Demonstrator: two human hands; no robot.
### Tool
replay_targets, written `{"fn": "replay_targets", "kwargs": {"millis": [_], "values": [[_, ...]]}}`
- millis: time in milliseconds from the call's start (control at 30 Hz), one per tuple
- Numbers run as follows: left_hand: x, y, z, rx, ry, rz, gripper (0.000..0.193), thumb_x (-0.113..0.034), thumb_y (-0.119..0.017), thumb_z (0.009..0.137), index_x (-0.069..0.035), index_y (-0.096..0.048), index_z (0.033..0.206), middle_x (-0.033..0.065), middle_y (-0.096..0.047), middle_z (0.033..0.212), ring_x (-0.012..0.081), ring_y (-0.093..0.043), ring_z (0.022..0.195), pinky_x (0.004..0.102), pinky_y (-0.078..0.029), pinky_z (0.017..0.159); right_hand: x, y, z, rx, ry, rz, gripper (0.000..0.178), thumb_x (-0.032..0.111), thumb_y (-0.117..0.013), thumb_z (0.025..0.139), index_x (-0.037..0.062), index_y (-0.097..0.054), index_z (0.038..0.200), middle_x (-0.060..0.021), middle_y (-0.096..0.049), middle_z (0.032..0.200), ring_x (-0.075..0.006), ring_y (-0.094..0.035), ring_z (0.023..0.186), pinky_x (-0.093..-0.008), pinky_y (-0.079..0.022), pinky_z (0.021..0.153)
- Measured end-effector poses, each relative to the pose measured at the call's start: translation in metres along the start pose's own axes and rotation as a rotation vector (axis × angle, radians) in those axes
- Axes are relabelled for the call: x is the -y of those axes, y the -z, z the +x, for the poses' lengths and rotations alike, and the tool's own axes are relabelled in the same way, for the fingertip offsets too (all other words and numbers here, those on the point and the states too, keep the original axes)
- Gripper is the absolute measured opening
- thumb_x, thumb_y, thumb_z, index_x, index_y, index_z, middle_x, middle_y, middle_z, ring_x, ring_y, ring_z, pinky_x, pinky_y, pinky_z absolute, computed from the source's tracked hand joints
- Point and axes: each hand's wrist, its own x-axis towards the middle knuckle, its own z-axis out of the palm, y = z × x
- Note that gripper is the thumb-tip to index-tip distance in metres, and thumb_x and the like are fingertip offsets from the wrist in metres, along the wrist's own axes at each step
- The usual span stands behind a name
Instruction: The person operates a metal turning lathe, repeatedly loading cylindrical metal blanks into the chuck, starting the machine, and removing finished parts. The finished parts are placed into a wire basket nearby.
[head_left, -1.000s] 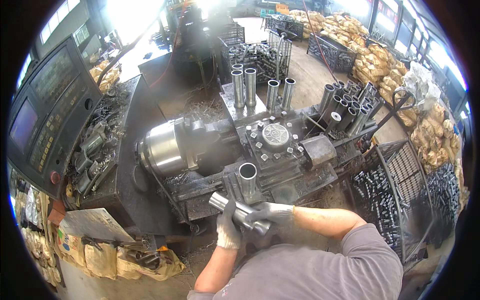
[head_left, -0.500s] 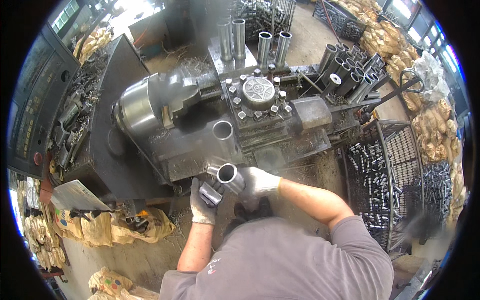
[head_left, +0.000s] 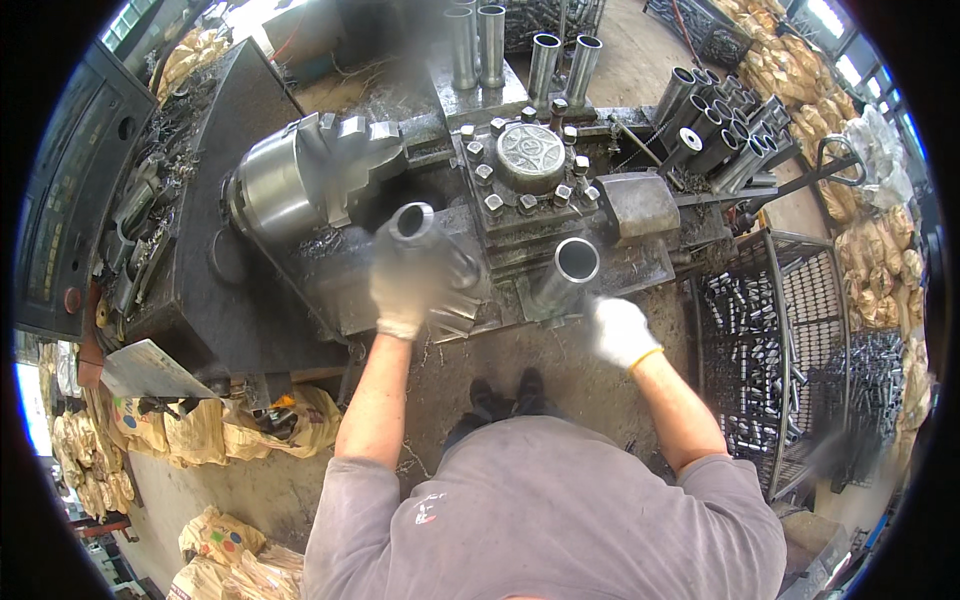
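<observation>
Tube (head_left: 409, 238) at left, near side of lathe (head_left: 635, 205), in left hand (head_left: 403, 290); blurred grip looks closed round it. Second tube (head_left: 565, 288) stands to the right; right hand (head_left: 622, 333) just beside, cannot tell if grip open. Chuck (head_left: 275, 185) far left.

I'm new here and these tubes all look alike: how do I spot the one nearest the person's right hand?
Find the big metalworking machine, then the square block with a round cap on top. In front of that block, at the machine's near edge, an open-topped metal tube stands by the gloved right hand. It stands singly, unlike the paired tubes behind.
</observation>
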Motion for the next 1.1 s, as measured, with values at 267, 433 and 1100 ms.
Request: {"fn": "replay_targets", "kwargs": {"millis": [267, 433, 1100], "values": [[0.074, 0.070, -0.025, 0.099, 0.639, -1.530, 0.070, -0.065, -0.066, 0.101, -0.006, -0.066, 0.138, 0.0152, -0.076, 0.129, 0.0346, -0.074, 0.117, 0.0516, -0.060, 0.104, 0.125, -0.080, 0.061, -0.065, 0.378, 0.039, 0.031, 0.027, -0.079, 0.089, 0.0040, -0.073, 0.109, -0.0176, -0.075, 0.098, -0.0378, -0.077, 0.086, -0.0507, -0.063, 0.073], [0.093, 0.071, -0.053, 0.150, 0.722, -1.748, 0.088, -0.079, -0.056, 0.098, 0.000, -0.065, 0.136, 0.0204, -0.073, 0.128, 0.0375, -0.075, 0.107, 0.0546, -0.064, 0.093, 0.131, -0.088, 0.092, -0.165, 0.427, -0.042, 0.020, 0.027, -0.071, 0.091, 0.0078, -0.076, 0.095, -0.0162, -0.077, 0.085, -0.0340, -0.077, 0.075, -0.0476, -0.062, 0.066], [0.007, 0.001, 0.028, 0.456, -0.045, -0.321, 0.044, -0.037, -0.061, 0.110, -0.008, -0.061, 0.142, 0.0065, -0.072, 0.124, 0.0235, -0.069, 0.111, 0.0401, -0.058, 0.095, 0.172, 0.167, 0.080, -0.161, 0.881, 0.523, 0.089, 0.024, -0.094, 0.070, 0.0033, -0.055, 0.148, -0.0229, -0.076, 0.121, -0.0378, -0.078, 0.104, -0.0456, -0.064, 0.090]]}}
